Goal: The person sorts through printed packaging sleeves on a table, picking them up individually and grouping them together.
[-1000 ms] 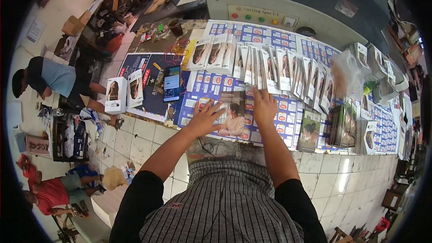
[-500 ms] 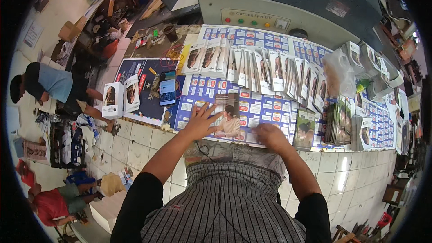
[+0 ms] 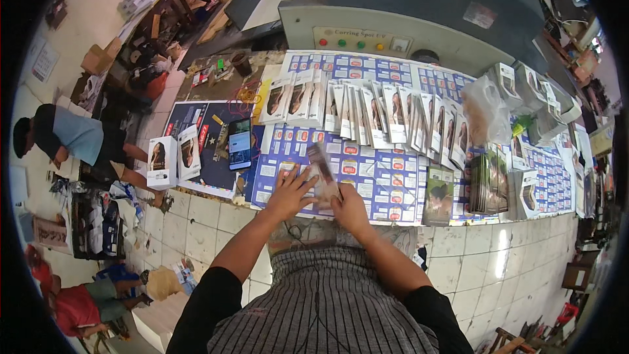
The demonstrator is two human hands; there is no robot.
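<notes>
the leaflet [image 3: 324, 172] lies over the printed sheet [image 3: 377, 190], long axis tilting left at its far end. the left hand [image 3: 287, 198] spreads wide by its left edge; the right hand [image 3: 352, 212] curls narrow at its near right end, pinch unclear.

You're in a grey top [image 3: 314, 288], dark stripes [image 3: 327, 314] running lengthwise, and those black sleeves [image 3: 215, 298] leave your forearms [image 3: 247, 242] bare!
</notes>
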